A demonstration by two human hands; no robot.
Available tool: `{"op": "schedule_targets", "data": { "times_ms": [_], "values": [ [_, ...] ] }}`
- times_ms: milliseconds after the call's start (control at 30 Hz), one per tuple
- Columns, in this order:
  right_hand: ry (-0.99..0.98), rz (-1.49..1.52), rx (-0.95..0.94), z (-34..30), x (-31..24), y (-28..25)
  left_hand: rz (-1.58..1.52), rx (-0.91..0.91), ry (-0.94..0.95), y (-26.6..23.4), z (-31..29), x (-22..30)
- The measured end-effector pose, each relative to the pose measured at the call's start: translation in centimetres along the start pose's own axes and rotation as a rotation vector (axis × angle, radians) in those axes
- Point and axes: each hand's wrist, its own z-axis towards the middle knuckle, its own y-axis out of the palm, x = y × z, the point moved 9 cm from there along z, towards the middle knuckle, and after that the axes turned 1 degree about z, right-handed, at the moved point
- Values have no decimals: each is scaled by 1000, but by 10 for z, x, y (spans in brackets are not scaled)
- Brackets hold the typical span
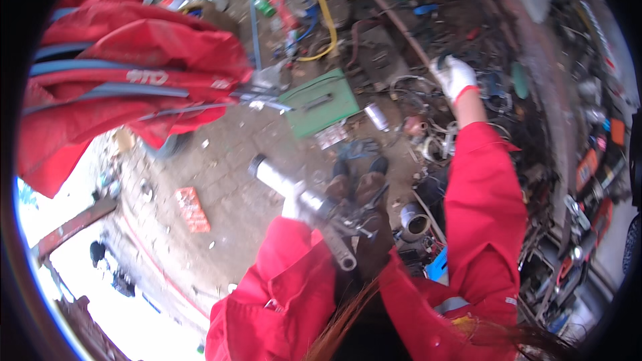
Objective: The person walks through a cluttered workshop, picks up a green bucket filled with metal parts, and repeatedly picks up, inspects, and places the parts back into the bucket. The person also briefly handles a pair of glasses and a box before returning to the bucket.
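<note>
My left hand, in a white glove, is closed around the silver barrel of what looks like a grease gun. The barrel's black end cap points up and left, while its metal head and lever lie toward my lap. Out at the right, my right hand reaches over a heap of tools and scrap; its white glove has a red cuff. Those fingers are curled at a small dark thing, blurred, beside the end of a long brownish pipe or hose.
A green flat panel or box lies ahead, with a silver can beside it. Red workwear with grey stripes fills the upper left. A yellow hose, an orange-red perforated piece and an open metal cylinder lie on the ground.
</note>
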Motion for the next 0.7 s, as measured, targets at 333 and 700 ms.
{"op": "schedule_targets", "data": {
  "times_ms": [333, 700],
  "values": [
    [229, -32, 684, 63, -9, -18, 114, -130, -132, 103, 20, -6],
    [175, -953, -587, -283, 64, 220, 580, -197, 74, 161, 24, -11]
  ]
}}
